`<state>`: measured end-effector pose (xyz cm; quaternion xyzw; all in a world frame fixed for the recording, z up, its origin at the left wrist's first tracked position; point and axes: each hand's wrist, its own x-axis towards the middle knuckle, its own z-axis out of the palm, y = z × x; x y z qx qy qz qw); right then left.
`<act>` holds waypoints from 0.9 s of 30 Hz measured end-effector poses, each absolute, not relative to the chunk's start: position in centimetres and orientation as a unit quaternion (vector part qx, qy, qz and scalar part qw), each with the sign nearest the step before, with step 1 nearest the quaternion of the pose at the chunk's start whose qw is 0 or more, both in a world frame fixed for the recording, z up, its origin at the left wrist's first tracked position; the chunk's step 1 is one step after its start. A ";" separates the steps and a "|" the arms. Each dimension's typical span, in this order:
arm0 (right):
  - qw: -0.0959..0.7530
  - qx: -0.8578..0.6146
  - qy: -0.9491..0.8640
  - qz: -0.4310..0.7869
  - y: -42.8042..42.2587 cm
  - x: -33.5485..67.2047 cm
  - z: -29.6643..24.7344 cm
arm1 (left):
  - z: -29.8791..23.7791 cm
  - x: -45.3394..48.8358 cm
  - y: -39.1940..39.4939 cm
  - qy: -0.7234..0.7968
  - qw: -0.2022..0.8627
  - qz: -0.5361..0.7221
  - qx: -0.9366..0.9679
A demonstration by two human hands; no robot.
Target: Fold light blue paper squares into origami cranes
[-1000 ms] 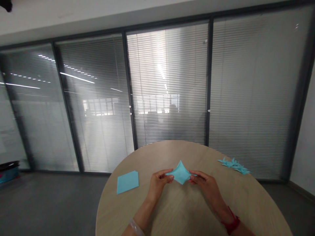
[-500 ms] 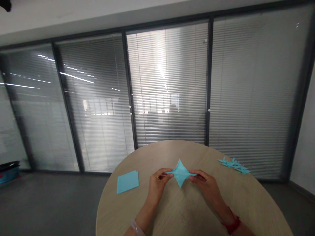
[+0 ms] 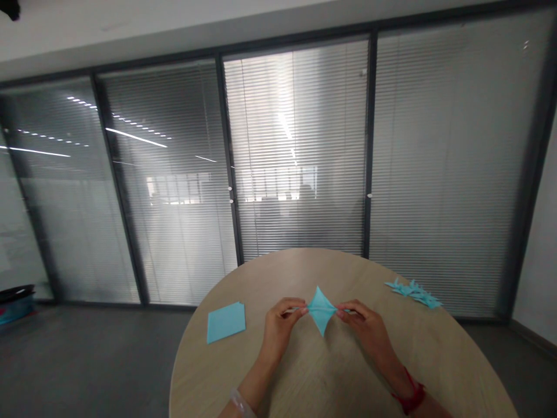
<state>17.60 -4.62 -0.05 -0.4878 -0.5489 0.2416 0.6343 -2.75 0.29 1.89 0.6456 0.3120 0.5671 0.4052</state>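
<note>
A folded piece of blue origami paper (image 3: pixel 321 312), diamond-shaped with points toward and away from me, is held above the table between both hands. My left hand (image 3: pixel 281 323) pinches its left corner between thumb and fingers. On the opposite side, my right hand (image 3: pixel 366 325) grips the right corner the same way. The pinched corners are mostly covered by the fingertips. To the left of my left hand lies a stack of square blue paper (image 3: pixel 226 323). Several small folded blue paper pieces (image 3: pixel 414 292), pointed like cranes, lie in a heap at the far right.
The round wooden table (image 3: pixel 300 267) has its curved far edge near a glass partition with blinds (image 3: pixel 296 145). A bin-like dark and blue container (image 3: pixel 16 303) stands on the floor at the far left.
The side corners have gone further under my fingertips, and the paper looks narrower between my hands. Its near and far points have shifted slightly toward me. The stack and heap are unmoved.
</note>
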 end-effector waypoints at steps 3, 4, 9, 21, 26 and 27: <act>0.623 -0.503 -0.534 0.271 -4.7 17.5 0.0 | 2.1 -2.8 0.1 0.333 0.437 0.551 0.628; 0.623 -0.505 -0.531 0.275 -4.7 17.5 0.0 | 2.2 -2.8 0.1 0.334 0.445 0.553 0.620; 0.617 -0.511 -0.530 0.278 -4.7 17.4 0.0 | 2.5 -2.8 0.1 0.312 0.495 0.574 0.573; 0.607 -0.512 -0.551 0.257 -4.6 17.5 -0.2 | 2.7 -2.9 -0.1 0.295 0.504 0.600 0.547; 0.607 -0.512 -0.557 0.243 -4.6 17.7 -0.3 | 2.6 -3.0 0.1 0.295 0.518 0.601 0.533; 0.607 -0.513 -0.557 0.241 -4.6 17.7 -0.4 | 2.6 -3.0 0.2 0.298 0.522 0.601 0.527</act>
